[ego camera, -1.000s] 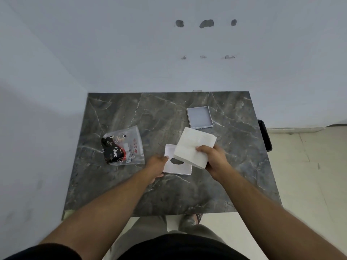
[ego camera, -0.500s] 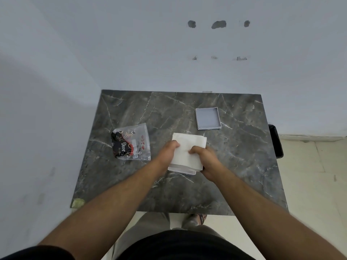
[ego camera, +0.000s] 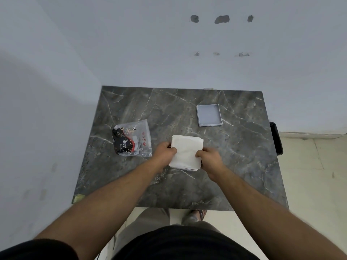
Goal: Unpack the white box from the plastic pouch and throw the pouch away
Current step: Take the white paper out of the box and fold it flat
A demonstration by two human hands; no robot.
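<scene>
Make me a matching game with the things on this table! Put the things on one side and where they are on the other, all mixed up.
Things:
1. plastic pouch
2. grey box lid
3. white folded paper
4. black bin

Places:
A. held between both hands
B. beside the table's right edge, on the floor
C. lying on the left part of the table
D. lying open side up on the far right part of the table

Pairs: 1-C, 2-D, 3-A, 4-B
</scene>
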